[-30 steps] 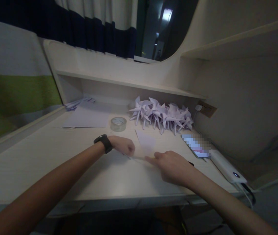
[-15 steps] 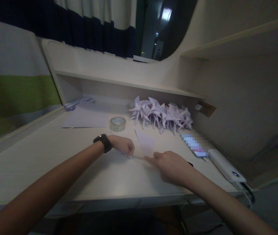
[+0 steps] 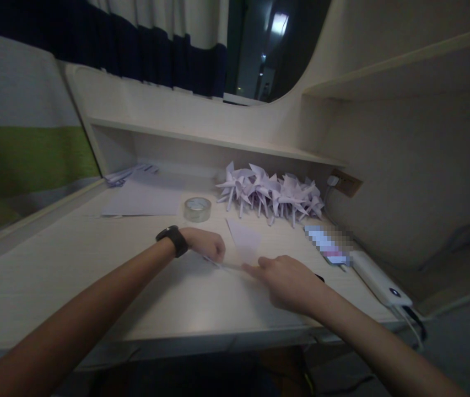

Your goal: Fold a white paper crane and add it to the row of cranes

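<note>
My left hand, with a dark watch on the wrist, is closed in a loose fist over the desk. Its fingers are on a thin white sheet of paper, seen nearly edge-on. My right hand is closed with the index finger pointing left, its tip at the paper's other end. The grip under its fingers is hidden. Just beyond the hands lies a flat, pointed paper piece. A small black object shows behind my right wrist, mostly hidden.
Several white paper pinwheels crowd the back of the desk. A clear tape roll stands left of them, beside a stack of paper. On the right lie a phone and a white power strip with cables.
Both hands keep almost the same pose around the paper. The whole view has shifted slightly; nothing has clearly been picked up or let go.
</note>
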Tool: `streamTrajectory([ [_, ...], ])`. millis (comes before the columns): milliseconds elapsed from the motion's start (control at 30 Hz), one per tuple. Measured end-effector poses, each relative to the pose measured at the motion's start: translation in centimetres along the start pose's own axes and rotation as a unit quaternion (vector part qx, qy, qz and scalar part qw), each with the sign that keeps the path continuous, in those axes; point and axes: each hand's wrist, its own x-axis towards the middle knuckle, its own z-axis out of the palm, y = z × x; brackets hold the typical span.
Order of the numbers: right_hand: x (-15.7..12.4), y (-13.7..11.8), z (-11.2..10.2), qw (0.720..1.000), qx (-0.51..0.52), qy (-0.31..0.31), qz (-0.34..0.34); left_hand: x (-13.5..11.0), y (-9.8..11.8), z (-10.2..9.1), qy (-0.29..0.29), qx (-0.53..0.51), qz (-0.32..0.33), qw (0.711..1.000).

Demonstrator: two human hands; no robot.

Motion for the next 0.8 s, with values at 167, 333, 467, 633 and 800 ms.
streamTrajectory([
  [167,0.0,0.1,0.2,1.0,0.003,0.007,0.003,0.0,-0.2,0.1,0.006,0.028,0.007,1.0],
  [333,-0.1,0.0,0.3,1.0,0.001,0.015,0.002,0.1,-0.5,0.1,0.01,0.06,0.014,0.998],
  [467,-0.2,0.0,0.2,1.0,0.002,0.013,0.004,0.2,-0.3,-0.2,0.005,0.065,0.008,0.998],
  [633,0.0,-0.1,0.1,1.0,0.001,0.006,0.011,0.3,0.2,-0.4,0.007,0.097,0.024,0.995],
  [800,-0.3,0.3,0.1,1.0,-0.002,0.023,0.021,-0.4,1.2,-0.2,0.038,0.143,0.033,0.988],
])
